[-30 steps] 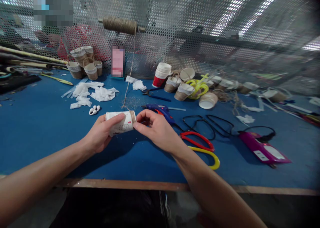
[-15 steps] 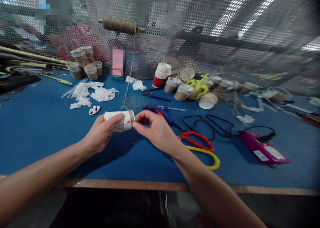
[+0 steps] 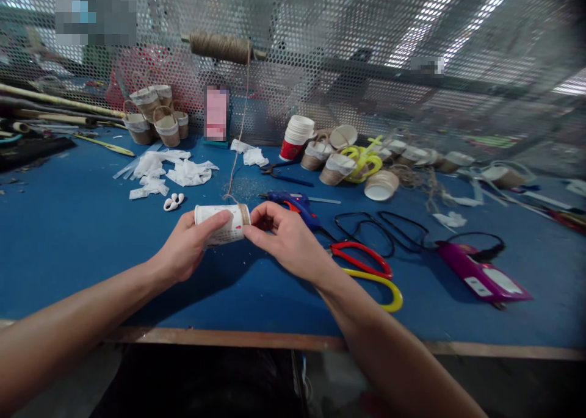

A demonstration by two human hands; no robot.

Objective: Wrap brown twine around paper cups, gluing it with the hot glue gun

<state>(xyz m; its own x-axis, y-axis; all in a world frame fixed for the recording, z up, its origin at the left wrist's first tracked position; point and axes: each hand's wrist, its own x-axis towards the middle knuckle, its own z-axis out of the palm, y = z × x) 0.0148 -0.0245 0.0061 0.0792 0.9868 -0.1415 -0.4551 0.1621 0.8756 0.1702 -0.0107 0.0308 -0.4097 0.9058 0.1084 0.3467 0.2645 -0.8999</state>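
Note:
My left hand [image 3: 184, 250] is closed around a white paper cup [image 3: 232, 229] lying on its side just above the table. Brown twine [image 3: 244, 213] is wound in a few turns about the cup's right-hand end. At that same end, the thumb and fingers of my right hand [image 3: 288, 242] pinch the cup's edge beside the twine. A strand runs up from the cup to a twine spool [image 3: 220, 47] on a rod at the mesh screen. Beyond my right hand lies a blue glue gun [image 3: 289, 198]. Scissors [image 3: 366, 260] with red and yellow handles rest beside my right wrist.
Behind stand twine-covered cup baskets [image 3: 167, 129] and a stack of paper cups [image 3: 299, 131]. White fabric scraps [image 3: 190, 172], pliers [image 3: 288, 175], yellow-handled scissors [image 3: 364, 163] and white earbuds [image 3: 173, 202] lie about. A cable leads to a purple device [image 3: 488, 277]. A phone [image 3: 216, 113] leans upright.
The cup and both hands have shifted slightly to the right. The cup appears turned a little, with its printing lower. Both hands keep their hold.

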